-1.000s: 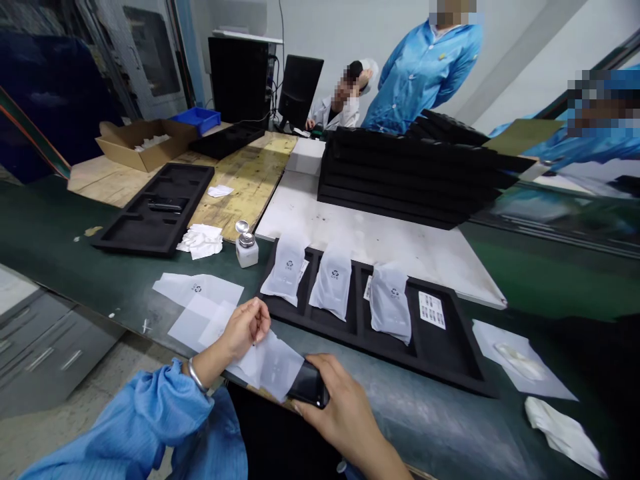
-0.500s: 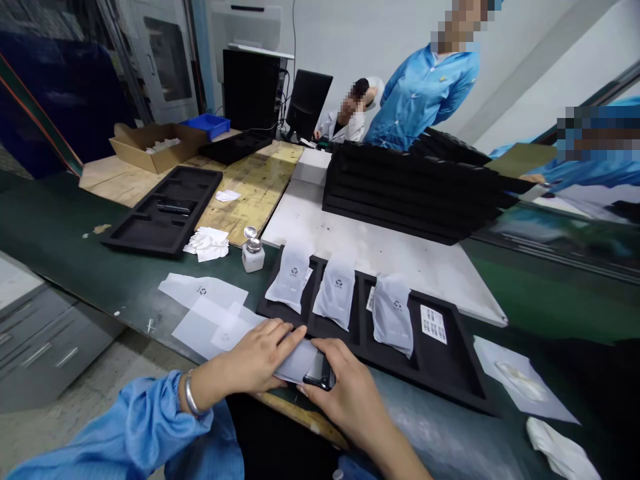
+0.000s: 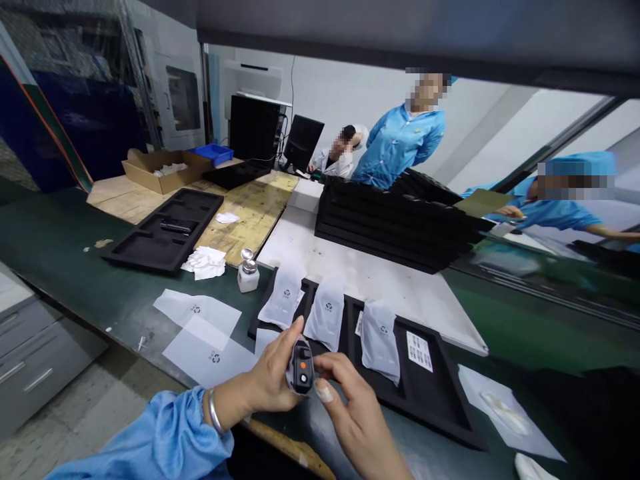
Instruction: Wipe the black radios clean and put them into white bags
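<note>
My left hand is wrapped round a black handheld device in a translucent white bag. Its uncovered end faces me, with a black knob, an orange button and a white round spot. At the device's right edge, the curled fingers and thumb of my right hand close in on it; the exact contact is partly hidden. Just beyond my hands lies a black foam tray. Three bagged items rest in its compartments, with a white label sheet in the right one.
Loose translucent bags lie at left, near a small pump bottle and crumpled white wipes. Another black tray holds a dark device. Stacked black trays stand behind, near co-workers in blue. A dark overhang crosses the top.
The bagged device has been turned from lying flat to having its knobbed end toward me. My left hand has moved round it, while the right hand has shifted to its edge. The view has tilted up.
</note>
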`<state>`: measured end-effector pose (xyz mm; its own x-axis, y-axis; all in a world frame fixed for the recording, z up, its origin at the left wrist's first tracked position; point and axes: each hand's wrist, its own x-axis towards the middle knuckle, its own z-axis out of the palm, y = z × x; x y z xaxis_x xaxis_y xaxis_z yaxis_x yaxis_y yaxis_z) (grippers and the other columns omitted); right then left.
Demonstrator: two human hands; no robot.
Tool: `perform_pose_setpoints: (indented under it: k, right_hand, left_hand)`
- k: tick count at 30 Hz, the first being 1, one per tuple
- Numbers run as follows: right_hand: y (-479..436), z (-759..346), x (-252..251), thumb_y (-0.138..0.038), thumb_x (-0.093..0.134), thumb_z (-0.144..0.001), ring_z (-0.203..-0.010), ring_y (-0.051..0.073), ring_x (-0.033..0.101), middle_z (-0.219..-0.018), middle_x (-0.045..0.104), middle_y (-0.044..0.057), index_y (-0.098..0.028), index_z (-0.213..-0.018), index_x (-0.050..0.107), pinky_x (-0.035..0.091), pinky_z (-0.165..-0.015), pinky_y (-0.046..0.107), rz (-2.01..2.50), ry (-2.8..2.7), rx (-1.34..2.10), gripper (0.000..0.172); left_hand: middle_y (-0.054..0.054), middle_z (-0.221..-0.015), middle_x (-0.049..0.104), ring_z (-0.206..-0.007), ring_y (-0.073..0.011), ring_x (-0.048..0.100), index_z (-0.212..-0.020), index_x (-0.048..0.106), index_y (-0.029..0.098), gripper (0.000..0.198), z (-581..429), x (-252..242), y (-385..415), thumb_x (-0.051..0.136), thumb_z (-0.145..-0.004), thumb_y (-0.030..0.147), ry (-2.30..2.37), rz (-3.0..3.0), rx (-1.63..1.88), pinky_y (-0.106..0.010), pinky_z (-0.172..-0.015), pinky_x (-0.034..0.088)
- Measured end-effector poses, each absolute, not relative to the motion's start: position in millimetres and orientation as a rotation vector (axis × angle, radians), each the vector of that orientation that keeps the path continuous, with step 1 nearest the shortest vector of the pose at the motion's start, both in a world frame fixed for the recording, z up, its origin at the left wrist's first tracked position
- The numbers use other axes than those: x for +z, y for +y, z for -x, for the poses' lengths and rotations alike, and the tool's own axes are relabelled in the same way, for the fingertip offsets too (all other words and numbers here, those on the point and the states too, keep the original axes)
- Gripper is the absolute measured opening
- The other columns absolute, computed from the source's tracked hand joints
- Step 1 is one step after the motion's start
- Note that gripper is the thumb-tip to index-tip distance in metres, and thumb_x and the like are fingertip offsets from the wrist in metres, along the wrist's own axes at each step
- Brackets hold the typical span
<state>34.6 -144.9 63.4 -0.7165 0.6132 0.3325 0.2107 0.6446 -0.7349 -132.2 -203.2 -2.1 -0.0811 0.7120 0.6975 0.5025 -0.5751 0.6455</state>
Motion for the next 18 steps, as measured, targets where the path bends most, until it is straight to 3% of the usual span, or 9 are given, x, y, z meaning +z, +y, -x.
perform_pose_setpoints:
  k: [7,12,18]
  right_hand:
    - [-153,-31,53,-0.040,0.040,-0.100,-0.069,0.017,0.057,-0.075,0.058,0.001,-0.022,-0.077,0.053,0.045,-0.063,0.027,0.769,-2.320,0.875,0.031]
    - [-153,-25,53,-0.036,0.037,-0.101,-0.070,0.017,0.056,-0.074,0.058,0.001,-0.022,-0.076,0.053,0.043,-0.064,0.028,0.777,-2.341,0.841,0.033]
    - [-155,-29,44,-0.044,0.046,-0.098,-0.068,0.017,0.053,-0.072,0.058,0.000,-0.022,-0.077,0.054,0.038,-0.065,0.030,0.709,-2.400,0.625,0.032]
  left_hand:
    - [-0.010,-0.103,0.055,-0.089,-0.0219,0.058,-0.155,0.007,0.015,0.091,125,-18,-203,0.062,-0.085,0.030,1.342,-1.930,1.764,-0.040,-0.080,0.054]
    - [-0.010,-0.103,0.056,-0.091,-0.0230,0.058,-0.155,0.009,0.016,0.087,124,-18,-205,0.061,-0.087,0.032,1.370,-1.948,1.766,-0.042,-0.080,0.054]
    - [-0.010,-0.101,0.055,-0.088,-0.0224,0.058,-0.155,0.010,0.014,0.083,125,-20,-205,0.057,-0.090,0.037,1.407,-1.919,1.777,-0.041,-0.077,0.055]
